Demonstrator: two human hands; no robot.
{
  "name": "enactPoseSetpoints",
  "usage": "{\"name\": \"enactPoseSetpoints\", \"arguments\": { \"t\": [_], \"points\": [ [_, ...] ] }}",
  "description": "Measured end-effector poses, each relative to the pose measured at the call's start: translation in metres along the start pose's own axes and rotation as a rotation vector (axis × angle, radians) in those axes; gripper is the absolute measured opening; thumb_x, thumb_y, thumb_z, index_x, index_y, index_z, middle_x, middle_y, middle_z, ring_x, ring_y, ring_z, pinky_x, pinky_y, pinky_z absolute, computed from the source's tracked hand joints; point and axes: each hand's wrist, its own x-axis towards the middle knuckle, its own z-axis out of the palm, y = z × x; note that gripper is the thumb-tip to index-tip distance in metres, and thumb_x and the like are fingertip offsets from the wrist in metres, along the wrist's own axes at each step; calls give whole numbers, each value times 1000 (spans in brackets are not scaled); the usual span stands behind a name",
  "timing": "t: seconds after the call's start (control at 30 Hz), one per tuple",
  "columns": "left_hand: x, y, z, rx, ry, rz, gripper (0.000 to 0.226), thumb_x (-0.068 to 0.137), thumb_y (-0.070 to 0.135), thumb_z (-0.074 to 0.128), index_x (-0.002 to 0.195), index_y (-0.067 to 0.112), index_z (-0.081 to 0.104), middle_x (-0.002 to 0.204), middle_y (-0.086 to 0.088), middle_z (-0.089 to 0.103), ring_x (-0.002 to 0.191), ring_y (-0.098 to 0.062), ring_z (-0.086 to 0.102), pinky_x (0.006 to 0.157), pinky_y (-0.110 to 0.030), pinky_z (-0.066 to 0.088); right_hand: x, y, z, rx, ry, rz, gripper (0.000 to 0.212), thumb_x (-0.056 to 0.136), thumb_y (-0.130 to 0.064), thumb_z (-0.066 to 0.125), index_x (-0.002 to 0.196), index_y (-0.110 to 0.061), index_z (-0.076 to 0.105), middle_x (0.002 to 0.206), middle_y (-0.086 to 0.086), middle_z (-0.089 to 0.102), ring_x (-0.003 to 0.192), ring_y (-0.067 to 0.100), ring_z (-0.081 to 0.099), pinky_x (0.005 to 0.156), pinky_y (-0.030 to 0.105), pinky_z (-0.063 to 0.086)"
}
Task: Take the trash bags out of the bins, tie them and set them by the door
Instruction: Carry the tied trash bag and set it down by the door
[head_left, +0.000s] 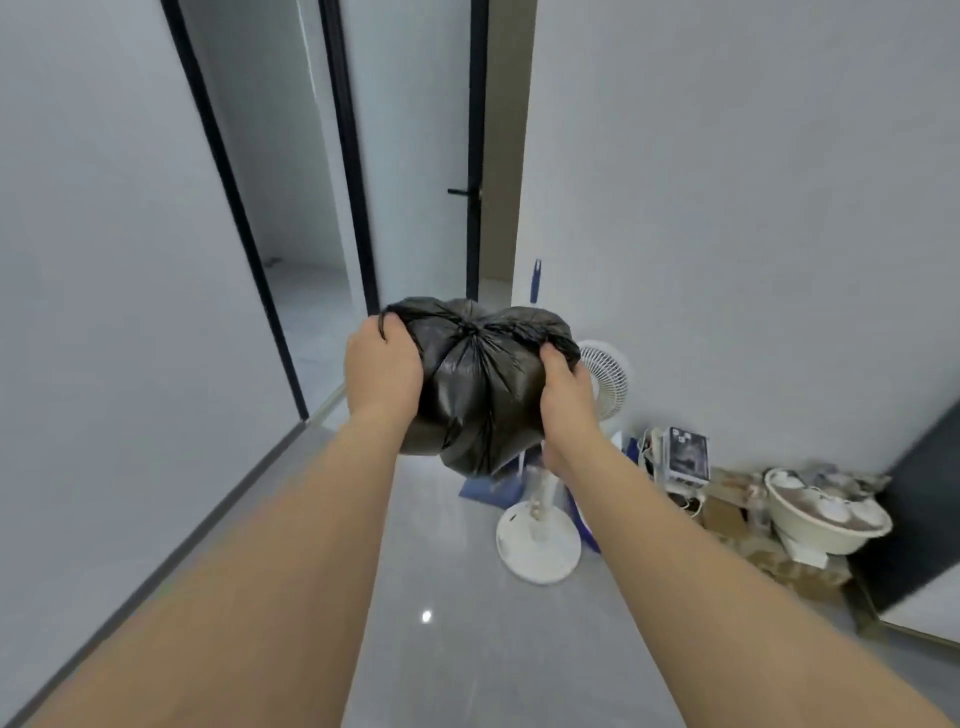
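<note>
Both hands, left (382, 364) and right (566, 397), grip a black trash bag (478, 384); no writing readable.

Grey floor (457, 649), fan (540, 540), basin (821, 519)

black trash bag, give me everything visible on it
The black trash bag is thin, glossy, crinkled plastic, rounded and bulging as if filled. Its top is gathered into a knot-like bunch at the centre, with creases fanning out from it. It is held up in the air, off the floor, in front of the doorway. The left hand grips its upper left side, the right hand its upper right, each pulling a bunched strand of plastic outward. Its contents are hidden.
</note>
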Motion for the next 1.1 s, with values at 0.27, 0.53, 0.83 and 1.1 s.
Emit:
{"name": "enactPoseSetpoints", "arguments": {
  "t": [0.27,0.53,0.83,1.1],
  "points": [
    [-15,96,23,-26,-26,51,44,99,36,26,114,12,60,114,-9,61,104,-29,56,97,-48,46,-5,-94,-33,89,-11,-103,47,90,-43,53,129,-19,47,122,5,60,107,26,60,97,46,49],
    [-49,148,68,-68,-173,119,43,102,32,27,123,7,55,128,-14,56,116,-33,50,97,-38,38,-13,-131,-99,149,128,-183,38,92,-37,53,124,-16,49,115,4,62,102,24,61,85,36,49],
    [-112,196,138,-137,-470,225,44,100,33,26,118,8,57,119,-11,58,108,-30,53,97,-43,42,-45,-166,-199,188,400,-290,37,93,-35,51,125,-15,52,115,5,64,98,21,62,69,29,48],
    [-236,245,214,-196,-717,309,42,100,30,28,119,6,57,123,-14,58,111,-32,53,96,-39,41,-104,-185,-336,201,673,-347,38,88,-41,53,120,-20,50,110,3,62,98,26,61,91,44,51]
  ]
}}
